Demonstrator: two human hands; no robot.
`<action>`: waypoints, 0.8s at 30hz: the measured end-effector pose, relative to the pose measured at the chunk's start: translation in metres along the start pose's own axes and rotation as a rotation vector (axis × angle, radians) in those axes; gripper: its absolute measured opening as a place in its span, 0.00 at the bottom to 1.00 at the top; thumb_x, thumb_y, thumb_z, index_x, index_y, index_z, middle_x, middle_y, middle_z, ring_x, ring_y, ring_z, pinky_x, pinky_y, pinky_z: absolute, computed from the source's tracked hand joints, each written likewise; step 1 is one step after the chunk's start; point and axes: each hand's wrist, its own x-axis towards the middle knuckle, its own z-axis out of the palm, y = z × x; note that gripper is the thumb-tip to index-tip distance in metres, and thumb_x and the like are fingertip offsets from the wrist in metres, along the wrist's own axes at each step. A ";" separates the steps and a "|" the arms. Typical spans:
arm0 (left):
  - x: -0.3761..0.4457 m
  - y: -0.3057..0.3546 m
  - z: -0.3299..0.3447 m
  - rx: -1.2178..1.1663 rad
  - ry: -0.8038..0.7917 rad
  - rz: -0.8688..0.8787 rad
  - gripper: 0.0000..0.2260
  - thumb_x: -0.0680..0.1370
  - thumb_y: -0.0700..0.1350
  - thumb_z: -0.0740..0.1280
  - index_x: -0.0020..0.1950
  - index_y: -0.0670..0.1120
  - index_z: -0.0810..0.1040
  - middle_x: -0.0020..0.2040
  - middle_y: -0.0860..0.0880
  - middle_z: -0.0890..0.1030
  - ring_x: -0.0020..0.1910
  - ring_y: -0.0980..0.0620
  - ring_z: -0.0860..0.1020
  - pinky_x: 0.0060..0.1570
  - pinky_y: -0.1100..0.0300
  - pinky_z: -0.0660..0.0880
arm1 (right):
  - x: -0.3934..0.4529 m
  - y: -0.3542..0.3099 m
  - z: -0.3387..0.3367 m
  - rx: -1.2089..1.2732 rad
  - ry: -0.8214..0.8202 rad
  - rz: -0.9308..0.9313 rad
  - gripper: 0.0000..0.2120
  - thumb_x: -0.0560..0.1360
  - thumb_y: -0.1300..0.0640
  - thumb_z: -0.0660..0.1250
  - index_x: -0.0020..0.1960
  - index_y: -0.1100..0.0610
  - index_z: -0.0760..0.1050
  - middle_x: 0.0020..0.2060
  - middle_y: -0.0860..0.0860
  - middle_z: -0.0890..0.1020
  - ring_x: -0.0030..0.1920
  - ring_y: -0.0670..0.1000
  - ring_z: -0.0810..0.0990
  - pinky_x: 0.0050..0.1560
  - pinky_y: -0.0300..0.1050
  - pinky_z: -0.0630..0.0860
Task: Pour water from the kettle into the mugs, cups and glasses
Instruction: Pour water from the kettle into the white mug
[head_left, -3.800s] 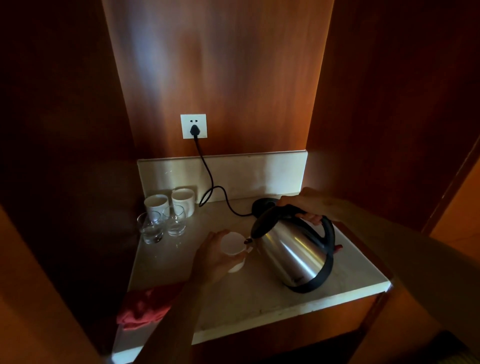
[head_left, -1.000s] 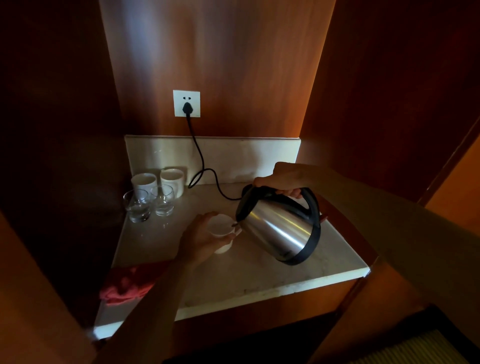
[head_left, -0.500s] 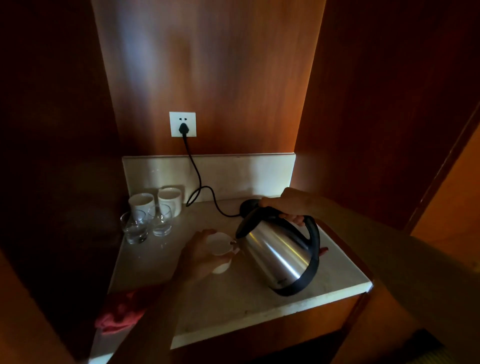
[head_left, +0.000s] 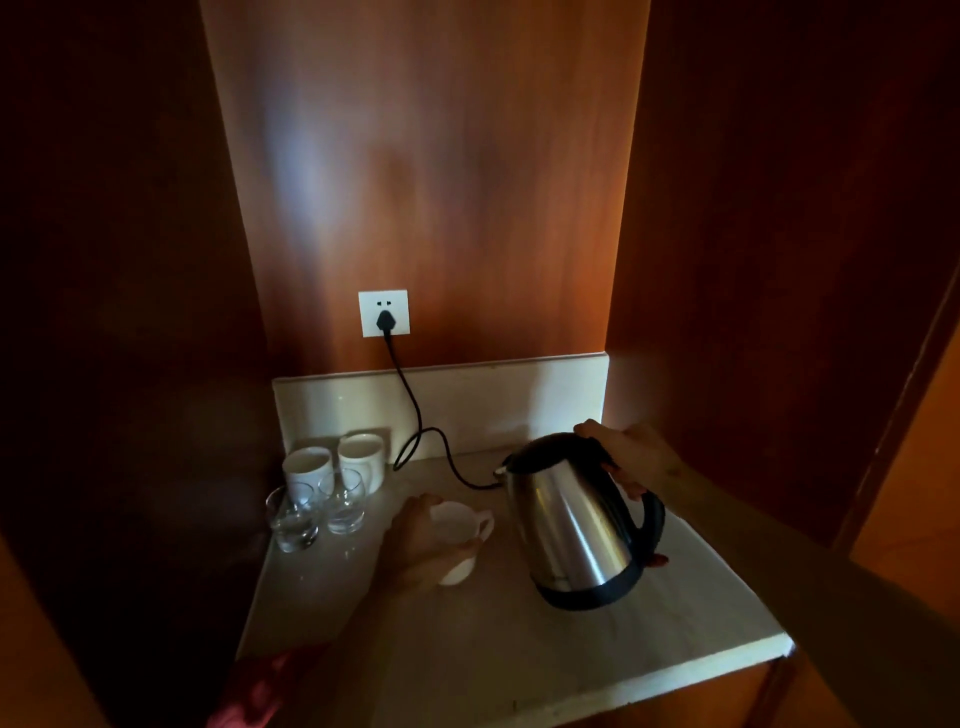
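Dim wooden alcove w/ a pale stone countertop (head_left: 467, 649). Landmark: the steel electric kettle (head_left: 571, 525), black lid and handle, near the counter's right side, nearly upright w/ a slight lean, spout pointing left; can't tell if its base touches the counter.

Right hand (head_left: 634, 457) sits at the kettle's top right, fingers curled round the black handle, gripping it.

Just left of the kettle, apart from the spout: a white mug (head_left: 460, 540), handle turned toward the kettle. Left hand (head_left: 415, 545) wraps the mug's left side, fingers curled round the body, holding it; mug looks slightly tipped, contents not readable in the low light.

Further left of the kettle, at the back-left corner: two white mugs (head_left: 332, 465) side by side, and directly in front of them two clear glasses (head_left: 317, 512), close together.

Behind the kettle, a black cord (head_left: 415, 415) runs from its far side up to a plug in the white wall socket (head_left: 383, 313).

Well left of and nearer than the kettle, at the counter's front edge: a red cloth (head_left: 260, 691), partly cut off.
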 end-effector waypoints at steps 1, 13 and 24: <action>0.005 0.003 0.000 -0.009 0.011 -0.001 0.36 0.53 0.70 0.74 0.57 0.56 0.76 0.54 0.56 0.78 0.53 0.53 0.80 0.52 0.53 0.79 | 0.003 0.002 -0.001 0.045 0.024 -0.003 0.27 0.70 0.39 0.70 0.26 0.59 0.71 0.19 0.54 0.70 0.18 0.52 0.67 0.26 0.42 0.66; 0.070 0.022 0.020 0.037 0.051 -0.112 0.33 0.59 0.62 0.79 0.60 0.52 0.76 0.56 0.50 0.79 0.54 0.51 0.80 0.52 0.55 0.79 | 0.089 0.023 0.017 0.292 0.238 0.155 0.31 0.63 0.31 0.69 0.29 0.61 0.74 0.22 0.55 0.76 0.26 0.56 0.75 0.32 0.47 0.74; 0.115 -0.002 0.026 0.076 0.120 -0.286 0.39 0.58 0.72 0.75 0.62 0.51 0.75 0.56 0.51 0.79 0.56 0.51 0.79 0.51 0.62 0.72 | 0.170 0.028 0.039 0.300 0.220 0.160 0.29 0.70 0.31 0.68 0.31 0.58 0.74 0.27 0.52 0.77 0.29 0.51 0.76 0.32 0.42 0.70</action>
